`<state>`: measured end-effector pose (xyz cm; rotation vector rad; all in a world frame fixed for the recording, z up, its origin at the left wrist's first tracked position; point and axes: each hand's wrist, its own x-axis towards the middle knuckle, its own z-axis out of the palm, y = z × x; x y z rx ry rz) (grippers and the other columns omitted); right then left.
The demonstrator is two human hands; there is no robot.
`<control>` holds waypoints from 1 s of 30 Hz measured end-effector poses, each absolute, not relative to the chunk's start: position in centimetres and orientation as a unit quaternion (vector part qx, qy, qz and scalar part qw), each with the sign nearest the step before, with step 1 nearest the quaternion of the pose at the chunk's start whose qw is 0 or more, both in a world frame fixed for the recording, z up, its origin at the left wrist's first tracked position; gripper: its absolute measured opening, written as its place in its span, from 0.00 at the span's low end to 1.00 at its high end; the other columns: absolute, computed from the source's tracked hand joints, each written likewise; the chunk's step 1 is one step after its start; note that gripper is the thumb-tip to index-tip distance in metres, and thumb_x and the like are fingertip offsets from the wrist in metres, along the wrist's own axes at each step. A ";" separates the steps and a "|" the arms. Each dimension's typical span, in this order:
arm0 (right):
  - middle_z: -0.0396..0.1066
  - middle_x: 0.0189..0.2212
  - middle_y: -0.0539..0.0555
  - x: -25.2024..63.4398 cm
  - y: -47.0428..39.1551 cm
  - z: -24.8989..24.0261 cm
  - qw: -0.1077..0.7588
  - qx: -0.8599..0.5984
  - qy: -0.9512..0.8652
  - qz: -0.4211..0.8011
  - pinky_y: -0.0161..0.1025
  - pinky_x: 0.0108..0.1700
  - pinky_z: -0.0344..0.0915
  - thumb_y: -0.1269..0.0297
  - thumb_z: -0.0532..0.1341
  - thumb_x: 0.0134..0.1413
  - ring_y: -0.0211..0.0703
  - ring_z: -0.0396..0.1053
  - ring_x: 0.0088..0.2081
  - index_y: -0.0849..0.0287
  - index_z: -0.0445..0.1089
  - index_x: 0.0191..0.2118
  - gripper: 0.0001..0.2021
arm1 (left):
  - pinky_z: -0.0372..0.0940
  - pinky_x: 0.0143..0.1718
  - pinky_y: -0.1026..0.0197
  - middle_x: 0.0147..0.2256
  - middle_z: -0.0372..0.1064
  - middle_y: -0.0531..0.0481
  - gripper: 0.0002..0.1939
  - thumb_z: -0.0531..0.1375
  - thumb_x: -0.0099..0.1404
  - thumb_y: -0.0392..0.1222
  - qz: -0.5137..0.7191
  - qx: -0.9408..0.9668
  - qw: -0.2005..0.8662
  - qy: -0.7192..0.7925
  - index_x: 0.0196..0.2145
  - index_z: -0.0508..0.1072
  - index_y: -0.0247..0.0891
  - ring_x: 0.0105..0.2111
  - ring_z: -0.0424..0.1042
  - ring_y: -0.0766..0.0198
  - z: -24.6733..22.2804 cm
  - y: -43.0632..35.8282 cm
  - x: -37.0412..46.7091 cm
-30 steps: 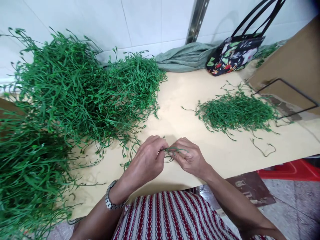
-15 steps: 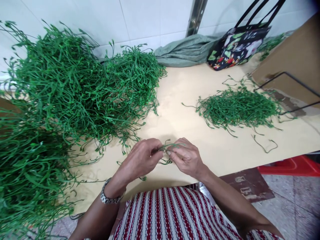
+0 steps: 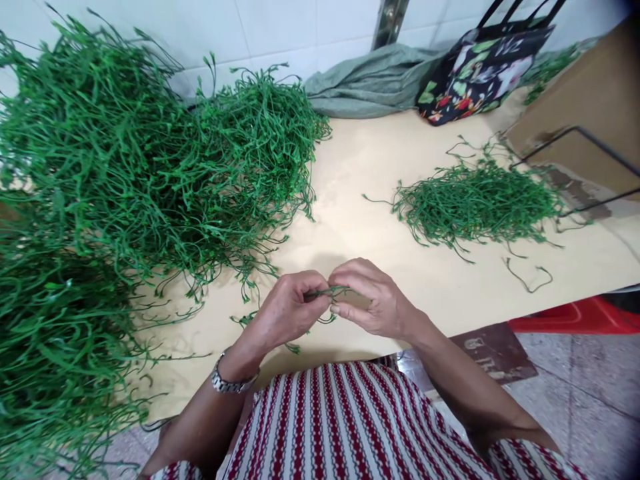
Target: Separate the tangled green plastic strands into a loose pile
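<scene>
Above the pale-yellow tabletop (image 3: 350, 167), slim green stems (image 3: 323, 292), pinched by the left hand (image 3: 287, 307) beside the loosely spread right hand (image 3: 383, 300), could be dropped through slackened pressure.

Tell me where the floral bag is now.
In the head view, the floral bag is at the upper right, beside the greyish cloth and left of the cardboard.

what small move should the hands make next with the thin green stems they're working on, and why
Probably close the right hand's thumb and fingers onto the thin green stems: the left hand pinches them, while the right thumb and fingers stand apart around the ends that stick out.
</scene>
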<state>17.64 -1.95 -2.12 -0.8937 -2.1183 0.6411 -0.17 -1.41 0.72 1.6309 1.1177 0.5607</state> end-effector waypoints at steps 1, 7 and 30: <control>0.68 0.32 0.57 17.6 -1.9 -2.3 0.364 -0.342 -0.826 0.261 0.41 0.38 0.63 0.64 0.58 0.53 0.43 0.64 0.36 0.61 0.66 0.36 0.07 | 0.50 0.22 0.68 0.19 0.55 0.56 0.08 0.53 0.55 0.32 0.231 0.692 0.505 0.462 0.19 0.66 0.33 0.21 0.54 0.72 0.7 -1.4 -0.1; 0.64 0.27 0.52 17.6 -2.3 -3.1 0.407 -0.350 -0.749 0.389 0.35 0.31 0.61 0.66 0.60 0.53 0.36 0.63 0.29 0.62 0.67 0.31 0.05 | 0.54 0.28 0.65 0.24 0.59 0.53 0.06 0.53 0.57 0.32 0.241 0.720 0.477 0.442 0.23 0.68 0.34 0.27 0.59 0.68 0.7 -1.5 0.1; 0.53 0.20 0.45 18.0 -3.1 -2.8 0.308 -0.332 -0.788 0.417 0.30 0.24 0.51 0.65 0.54 0.57 0.29 0.51 0.22 0.61 0.59 0.26 0.09 | 0.55 0.29 0.66 0.23 0.59 0.56 0.07 0.50 0.62 0.37 0.185 0.713 0.496 0.460 0.27 0.63 0.36 0.27 0.58 0.68 -1.1 -3.0 -0.2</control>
